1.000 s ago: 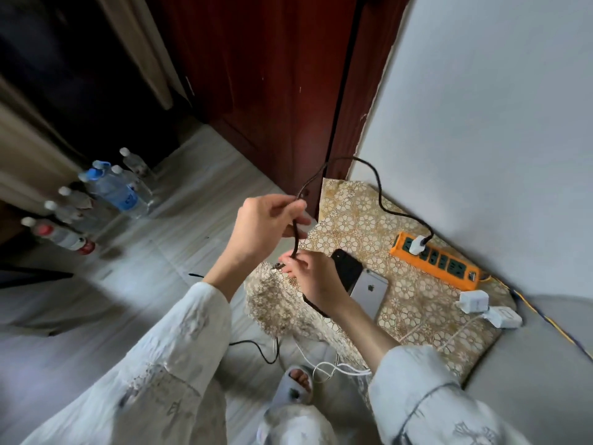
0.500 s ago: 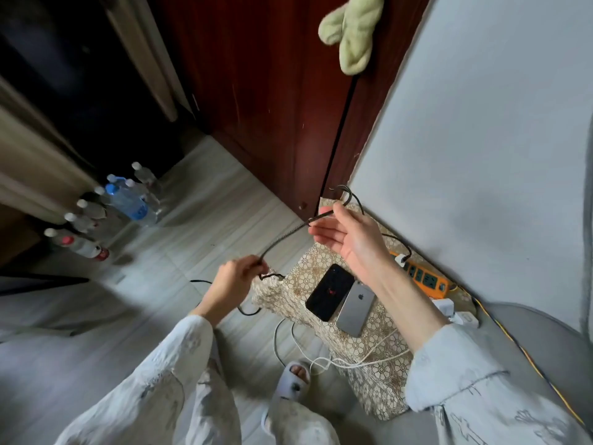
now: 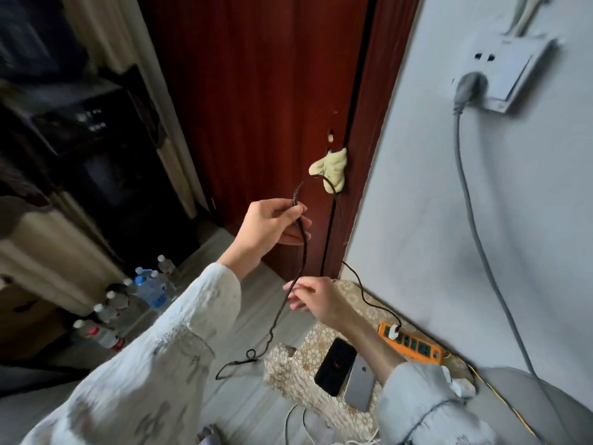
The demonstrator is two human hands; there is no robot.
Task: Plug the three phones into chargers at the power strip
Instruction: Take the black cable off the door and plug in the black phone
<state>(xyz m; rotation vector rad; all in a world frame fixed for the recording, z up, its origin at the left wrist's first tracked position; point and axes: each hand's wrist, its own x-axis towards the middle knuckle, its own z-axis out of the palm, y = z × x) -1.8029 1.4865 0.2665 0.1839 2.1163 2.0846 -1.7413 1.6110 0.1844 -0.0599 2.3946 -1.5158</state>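
1. A black charging cable [image 3: 301,252] hangs nearly upright between two hands; its long axis runs from the raised left hand [image 3: 272,228] down past the right hand [image 3: 316,300].
2. The left grip is curled round the cable's upper stretch; the right grip, lower and nearer the phones, has its fingertips pinching the same strand.
3. Below the right grip, the cable's loose end trails toward the floor; whether it carries a free plug cannot be told.
4. Two phones, a black phone [image 3: 335,366] and a silver phone [image 3: 359,383], lie side by side on the patterned desk [image 3: 288,374], below the right wrist.
5. The orange power strip [image 3: 414,343] lies beyond them, against the wall.
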